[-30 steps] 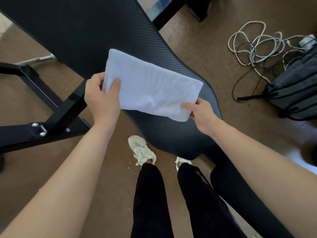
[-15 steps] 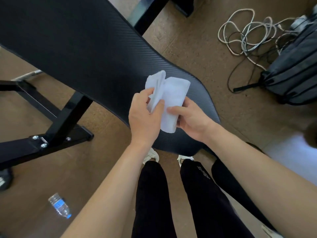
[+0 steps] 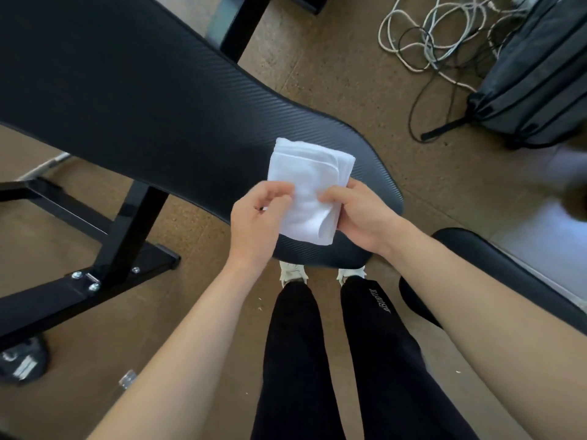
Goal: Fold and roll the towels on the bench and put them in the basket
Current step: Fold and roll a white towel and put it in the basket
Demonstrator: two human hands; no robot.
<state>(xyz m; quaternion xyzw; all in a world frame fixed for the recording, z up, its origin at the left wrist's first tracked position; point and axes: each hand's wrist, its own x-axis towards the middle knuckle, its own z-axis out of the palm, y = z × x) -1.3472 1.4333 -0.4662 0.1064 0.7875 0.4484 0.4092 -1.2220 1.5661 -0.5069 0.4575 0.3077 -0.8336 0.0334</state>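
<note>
Through the head camera I watch one white towel (image 3: 306, 188), a wide flat rectangle stretched between the hands a second ago and doubled over half a second ago, now squared into a narrow, thick packet with its layered folds showing along the top and right edges. It is held in front of the near, rounded end of the black bench (image 3: 158, 103); I cannot tell whether it touches the pad. The view has also dropped, so that more of the legs and the brown floor (image 3: 365, 87) shows than before. Both forearms reach in from the bottom corners and meet at the packet. The left hand (image 3: 254, 222) pinches the towel's left edge, thumb on top and fingers curled beneath. The right hand (image 3: 360, 214) grips the right edge, its fingers bent over the front of the cloth and its thumb hidden behind. I count one towel, two hands, one bench on a black metal frame (image 3: 127, 246), and two pale shoes (image 3: 292, 274), whose toes show below the pad's rim. Well apart at the upper right lie one dark bag (image 3: 540, 77) and, beside it, a tangle of white and black cables (image 3: 444, 36) too knotted for me to number.
</note>
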